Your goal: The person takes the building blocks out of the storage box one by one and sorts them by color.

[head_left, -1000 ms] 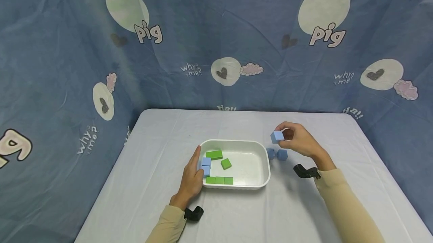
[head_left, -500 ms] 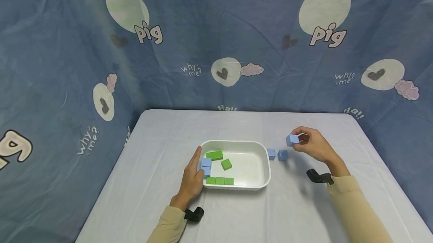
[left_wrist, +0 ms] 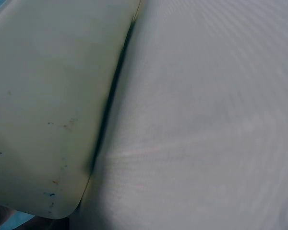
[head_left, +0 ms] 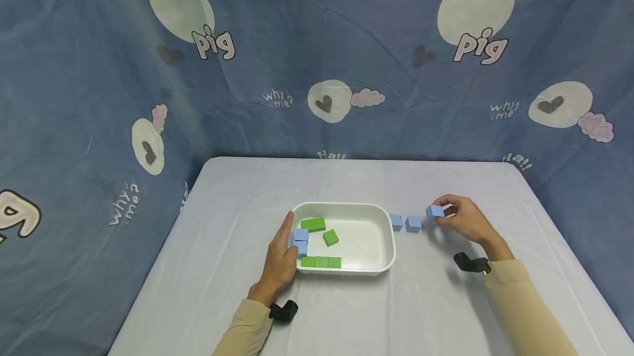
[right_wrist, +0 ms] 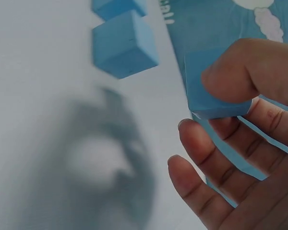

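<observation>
My right hand (head_left: pixel 466 219) pinches a blue cube (head_left: pixel 435 212) between thumb and fingers, to the right of two other blue cubes. In the right wrist view the thumb covers part of the held cube (right_wrist: pixel 201 91), and a table cube (right_wrist: pixel 122 45) is apart from it. The white tray (head_left: pixel 366 268) sits left of these cubes. My left hand (head_left: pixel 278 263) holds the tray's left end, forefinger along the wall and thumb at the rim. Inside the tray two blue cubes (head_left: pixel 300 241) lie by the left wall, with several green blocks (head_left: pixel 321 262) around. Most of the left hand is hidden in the left wrist view.
Two blue cubes, the nearer-to-tray cube (head_left: pixel 396 222) and its neighbour (head_left: pixel 413 224), stand beside the tray's right wall. A white cloth covers the table (head_left: pixel 346 312). A blue printed curtain (head_left: pixel 277 136) hangs behind and at the sides.
My right hand has moved right and down with its blue cube, from behind the two table cubes to their right. My left hand and the tray have stayed put.
</observation>
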The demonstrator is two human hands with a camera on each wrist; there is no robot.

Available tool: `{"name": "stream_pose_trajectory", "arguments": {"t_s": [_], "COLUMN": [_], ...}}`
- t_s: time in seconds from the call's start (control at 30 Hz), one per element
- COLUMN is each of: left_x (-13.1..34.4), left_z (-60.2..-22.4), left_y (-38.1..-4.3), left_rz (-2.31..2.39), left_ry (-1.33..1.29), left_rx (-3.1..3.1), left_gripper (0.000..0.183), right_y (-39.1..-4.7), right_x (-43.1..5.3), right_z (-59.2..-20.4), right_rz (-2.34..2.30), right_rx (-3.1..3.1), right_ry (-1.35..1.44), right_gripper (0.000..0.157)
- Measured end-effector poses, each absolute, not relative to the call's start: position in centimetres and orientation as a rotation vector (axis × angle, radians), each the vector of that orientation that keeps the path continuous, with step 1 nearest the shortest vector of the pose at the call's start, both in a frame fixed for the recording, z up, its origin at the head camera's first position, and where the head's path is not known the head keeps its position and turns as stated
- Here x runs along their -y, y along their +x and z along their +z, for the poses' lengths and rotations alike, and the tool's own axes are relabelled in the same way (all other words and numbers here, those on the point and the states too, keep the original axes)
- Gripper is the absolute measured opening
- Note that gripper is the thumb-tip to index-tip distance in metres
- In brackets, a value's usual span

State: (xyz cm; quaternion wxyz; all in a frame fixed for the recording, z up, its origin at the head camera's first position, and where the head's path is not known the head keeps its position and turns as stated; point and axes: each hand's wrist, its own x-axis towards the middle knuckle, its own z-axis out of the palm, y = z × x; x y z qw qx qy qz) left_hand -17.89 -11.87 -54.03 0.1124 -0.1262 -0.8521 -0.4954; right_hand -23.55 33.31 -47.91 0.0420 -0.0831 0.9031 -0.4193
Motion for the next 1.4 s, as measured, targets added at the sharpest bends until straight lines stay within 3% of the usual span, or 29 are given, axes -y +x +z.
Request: {"name": "stream_pose_trajectory", "arguments": {"t_s": [0.93, 1.4], "left_x": [11.9, 11.8], "left_z": [-53.8, -54.0], "left_y": [-18.0, -17.9], "left_rz": [-1.463, -1.473], "left_ry": [-0.355, -0.352], "left_rx": [2.522, 2.51], "left_gripper": [0.077, 0.077], "right_y": [-23.2, -22.5], "right_x": [-33.0, -33.4], "right_z": [-51.5, -50.9], "right_rz": [-1.138, -1.269], "right_rx": [-2.81, -2.78], "right_ry": [-0.2, -0.18], "right_gripper": [0.035, 0.055]}}
